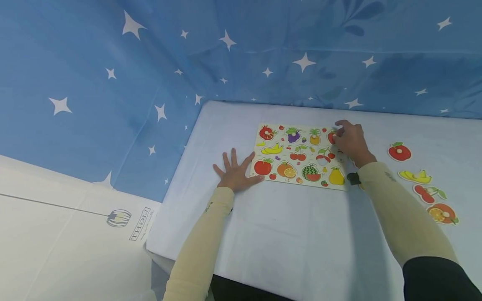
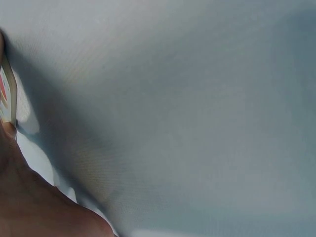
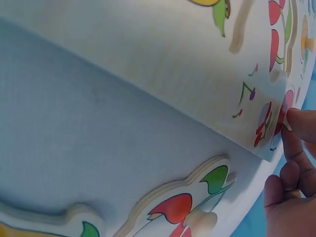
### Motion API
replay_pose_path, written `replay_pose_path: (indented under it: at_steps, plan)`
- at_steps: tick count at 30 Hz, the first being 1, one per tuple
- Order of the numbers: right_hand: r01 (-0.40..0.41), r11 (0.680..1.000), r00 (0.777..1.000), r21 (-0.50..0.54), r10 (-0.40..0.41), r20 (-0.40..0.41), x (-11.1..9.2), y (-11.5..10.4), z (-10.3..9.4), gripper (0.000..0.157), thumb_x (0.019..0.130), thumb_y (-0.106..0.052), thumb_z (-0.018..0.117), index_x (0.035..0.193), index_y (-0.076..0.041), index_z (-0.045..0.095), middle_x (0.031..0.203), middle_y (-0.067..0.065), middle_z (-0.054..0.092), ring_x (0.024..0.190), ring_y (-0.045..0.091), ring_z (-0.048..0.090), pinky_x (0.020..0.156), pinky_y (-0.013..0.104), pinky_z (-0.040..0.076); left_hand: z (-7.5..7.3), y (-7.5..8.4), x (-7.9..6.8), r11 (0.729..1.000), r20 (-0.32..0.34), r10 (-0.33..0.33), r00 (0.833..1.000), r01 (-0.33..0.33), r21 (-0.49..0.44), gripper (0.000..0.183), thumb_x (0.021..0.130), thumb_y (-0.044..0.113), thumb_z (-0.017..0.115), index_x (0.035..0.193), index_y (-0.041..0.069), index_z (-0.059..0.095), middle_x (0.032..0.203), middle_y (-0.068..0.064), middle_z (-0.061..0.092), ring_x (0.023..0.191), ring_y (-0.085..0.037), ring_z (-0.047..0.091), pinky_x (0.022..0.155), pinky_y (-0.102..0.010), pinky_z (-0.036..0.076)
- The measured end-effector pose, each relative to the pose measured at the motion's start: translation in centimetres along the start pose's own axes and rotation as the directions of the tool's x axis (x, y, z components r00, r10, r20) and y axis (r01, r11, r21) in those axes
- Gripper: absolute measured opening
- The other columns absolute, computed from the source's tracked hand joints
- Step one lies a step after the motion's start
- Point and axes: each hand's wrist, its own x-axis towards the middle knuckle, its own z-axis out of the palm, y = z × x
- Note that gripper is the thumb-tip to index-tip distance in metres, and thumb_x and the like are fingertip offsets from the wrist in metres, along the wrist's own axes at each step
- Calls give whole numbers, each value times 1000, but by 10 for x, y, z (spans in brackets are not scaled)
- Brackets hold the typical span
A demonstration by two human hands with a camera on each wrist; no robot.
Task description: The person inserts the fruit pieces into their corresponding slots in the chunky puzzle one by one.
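Note:
A wooden fruit puzzle board [image 1: 275, 168] lies on the white-covered table. My left hand [image 1: 235, 175] is flat with fingers spread, the thumb and a fingertip touching the board's left edge [image 2: 12, 94]. Over the far right corner, my right hand [image 1: 352, 142] pinches a strawberry piece [image 1: 331, 137] between thumb and forefinger. The right wrist view shows those fingertips [image 3: 297, 118] against its red edge; the hand hides much of it, and whether it is seated cannot be told. Bananas [image 1: 272, 149], grapes [image 1: 293, 135] and a pear [image 1: 336, 176] show on the board.
Loose knobbed pieces lie to the right: a red fruit [image 1: 399, 151], bananas [image 1: 415, 177], a cherry piece [image 1: 427, 194] and an orange [image 1: 443, 214]. Other pieces are partly hidden beneath the right forearm. A blue star-patterned curtain [image 1: 241, 62] hangs behind the table.

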Motion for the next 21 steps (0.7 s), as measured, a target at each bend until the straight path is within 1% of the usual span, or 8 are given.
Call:
replay_pose_path:
  at_steps: [4, 6, 8, 11, 13, 15, 17, 21]
  plan:
    - [54, 993, 997, -101, -58, -43, -1, 0, 0, 49, 104, -3, 57, 151, 8, 48, 124, 34, 62, 124, 52, 38, 109, 67, 31, 2, 0, 2, 1000, -18, 8, 1000, -8, 0, 99, 90, 75, 66, 171, 48, 15, 178, -13, -19, 160, -44, -21, 116, -81, -7]
    - [82, 982, 993, -173, -96, -71, -2, -1, 0, 48, 102, -3, 55, 148, 8, 50, 119, 35, 64, 122, 55, 38, 106, 70, 26, 4, -1, 3, 1000, -26, 13, 1000, -13, -3, 99, 90, 75, 67, 171, 48, 16, 178, -13, -19, 160, -44, -21, 116, -82, -7]
    - [93, 965, 988, -244, -120, -96, -3, -2, 0, 50, 100, -5, 56, 148, 9, 50, 121, 38, 62, 121, 59, 37, 104, 73, 24, 6, -1, 5, 1000, -31, 19, 999, -19, -5, 99, 89, 76, 66, 171, 48, 17, 178, -13, -18, 160, -44, -20, 116, -82, -7]
    - [62, 941, 989, -333, -103, -108, -5, -2, -2, 61, 101, -20, 60, 151, 11, 43, 130, 46, 51, 124, 64, 34, 105, 77, 23, 6, -1, 4, 1000, -26, 18, 1000, -18, -19, 99, 89, 75, 67, 171, 48, 17, 178, -13, -18, 160, -44, -21, 116, -82, -8]
    - [18, 929, 993, -368, -61, -104, -5, 1, -4, 76, 101, -35, 64, 153, 12, 36, 137, 48, 41, 129, 66, 31, 106, 81, 21, 6, 0, 3, 1000, -19, 13, 1000, -14, -24, 99, 89, 74, 68, 170, 48, 16, 178, -13, -18, 160, -44, -21, 116, -81, -8]
    - [-31, 928, 995, -370, -5, -96, -4, 4, -5, 93, 99, -50, 64, 159, 11, 27, 145, 49, 33, 137, 65, 26, 109, 82, 16, 5, 0, 2, 1000, -8, 6, 1000, -7, -30, 100, 90, 74, 68, 170, 49, 15, 178, -12, -19, 160, -44, -21, 116, -81, -8]
    - [-57, 936, 996, -347, 28, -87, -3, 8, -8, 103, 98, -60, 62, 163, 8, 19, 154, 47, 25, 145, 64, 18, 112, 84, 10, 5, 0, 2, 1000, 2, 3, 1000, -3, -27, 100, 90, 74, 68, 170, 49, 14, 177, -12, -21, 160, -44, -22, 116, -81, -8]
    - [-29, 962, 998, -273, 10, -69, -3, 15, -12, 110, 99, -69, 53, 168, 2, 6, 166, 40, 10, 154, 58, 3, 113, 84, -1, 3, -2, 2, 1000, -5, 2, 1000, -2, -16, 99, 90, 76, 66, 170, 49, 14, 177, -12, -20, 160, -44, -22, 116, -81, -8]
